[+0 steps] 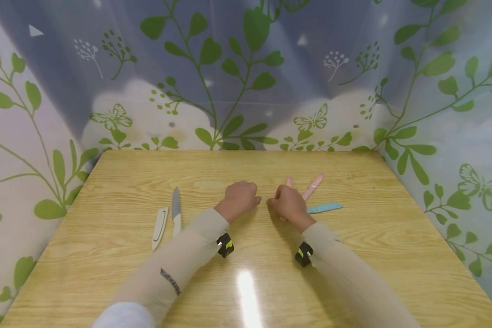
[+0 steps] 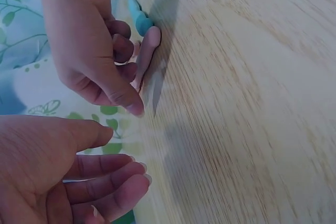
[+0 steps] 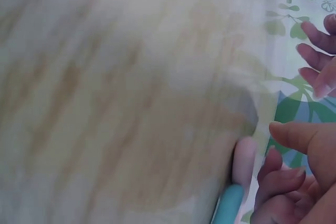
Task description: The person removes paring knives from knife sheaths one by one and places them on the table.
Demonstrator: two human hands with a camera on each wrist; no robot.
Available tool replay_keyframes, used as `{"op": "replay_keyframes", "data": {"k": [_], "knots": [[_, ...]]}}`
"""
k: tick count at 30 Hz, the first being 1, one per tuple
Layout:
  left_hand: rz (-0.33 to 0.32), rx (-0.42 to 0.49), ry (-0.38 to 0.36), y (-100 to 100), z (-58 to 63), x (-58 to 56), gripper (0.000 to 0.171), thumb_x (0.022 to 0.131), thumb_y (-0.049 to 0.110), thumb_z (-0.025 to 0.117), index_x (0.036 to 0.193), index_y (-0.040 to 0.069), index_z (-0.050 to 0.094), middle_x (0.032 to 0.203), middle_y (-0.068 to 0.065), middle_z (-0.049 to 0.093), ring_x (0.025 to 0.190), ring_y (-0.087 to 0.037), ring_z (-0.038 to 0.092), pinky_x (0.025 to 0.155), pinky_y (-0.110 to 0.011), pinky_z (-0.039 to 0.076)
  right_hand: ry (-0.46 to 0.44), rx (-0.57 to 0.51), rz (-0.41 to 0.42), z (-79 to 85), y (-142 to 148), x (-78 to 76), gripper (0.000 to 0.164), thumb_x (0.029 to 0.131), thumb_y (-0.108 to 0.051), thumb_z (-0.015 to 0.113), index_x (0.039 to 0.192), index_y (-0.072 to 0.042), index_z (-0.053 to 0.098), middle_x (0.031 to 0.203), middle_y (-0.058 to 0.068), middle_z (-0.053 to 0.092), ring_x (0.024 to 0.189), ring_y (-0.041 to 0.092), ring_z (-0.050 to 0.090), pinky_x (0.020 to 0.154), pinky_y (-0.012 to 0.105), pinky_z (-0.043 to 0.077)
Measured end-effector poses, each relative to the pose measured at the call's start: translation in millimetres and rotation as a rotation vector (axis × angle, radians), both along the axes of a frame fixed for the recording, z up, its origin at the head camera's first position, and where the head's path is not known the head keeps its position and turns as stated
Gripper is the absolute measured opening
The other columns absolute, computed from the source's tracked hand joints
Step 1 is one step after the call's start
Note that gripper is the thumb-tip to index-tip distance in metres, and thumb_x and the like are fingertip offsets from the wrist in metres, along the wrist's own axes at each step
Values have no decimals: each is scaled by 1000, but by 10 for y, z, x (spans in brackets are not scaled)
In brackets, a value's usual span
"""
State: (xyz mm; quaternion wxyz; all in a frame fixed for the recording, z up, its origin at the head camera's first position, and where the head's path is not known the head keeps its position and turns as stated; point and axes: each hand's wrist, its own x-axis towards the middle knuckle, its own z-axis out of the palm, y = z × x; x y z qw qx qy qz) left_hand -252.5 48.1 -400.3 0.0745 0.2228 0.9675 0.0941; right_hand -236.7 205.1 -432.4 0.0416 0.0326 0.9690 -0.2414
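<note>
My left hand (image 1: pixel 238 198) is held over the middle of the table with nothing in it. In the left wrist view its fingers (image 2: pixel 113 182) are loosely bent, the thumb apart. Facing it, my right hand (image 1: pixel 289 205) hovers with loosely curled fingers and no object between them. Two slim pink pieces (image 1: pixel 313 186) lie by the right hand, which partly covers them; a rounded pink end (image 2: pixel 149 43) shows in the left wrist view. Beside them a slim blue handle (image 1: pixel 325 208) points right, its other end hidden behind the hand.
To the left lies a kitchen knife (image 1: pixel 176 202) with a grey blade and cream handle, its lower end near my left sleeve. A cream knife sheath (image 1: pixel 160 228) lies next to it. Patterned curtain (image 1: pixel 229 91) borders the wooden table (image 1: pixel 246 164) at the back and sides.
</note>
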Motion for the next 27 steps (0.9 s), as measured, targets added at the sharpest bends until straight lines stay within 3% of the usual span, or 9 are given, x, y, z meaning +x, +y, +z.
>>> {"op": "replay_keyframes", "data": {"k": [11,23,27], "knots": [[-6,-7,-3,164,-10,-53,26,95,31,57,81,9,63,68,-3,57,57,-15,47,44,-29,39,-74,52,-38,22,137,-6,32,90,-32,64,96,-4,52,52,4,64,54,20,59,46,31,42],[-1,9,-15,326,-83,-120,27,94,31,59,78,10,62,65,-1,54,54,-13,44,43,-28,40,-110,30,-49,35,198,17,28,90,-31,64,87,-7,51,52,3,66,57,21,58,49,32,39],[-8,12,-26,371,-98,-129,25,94,30,60,79,10,63,65,-1,53,54,-13,43,43,-28,38,-101,26,-42,42,216,24,30,90,-31,64,74,-6,58,53,4,66,56,21,57,50,32,40]]}}
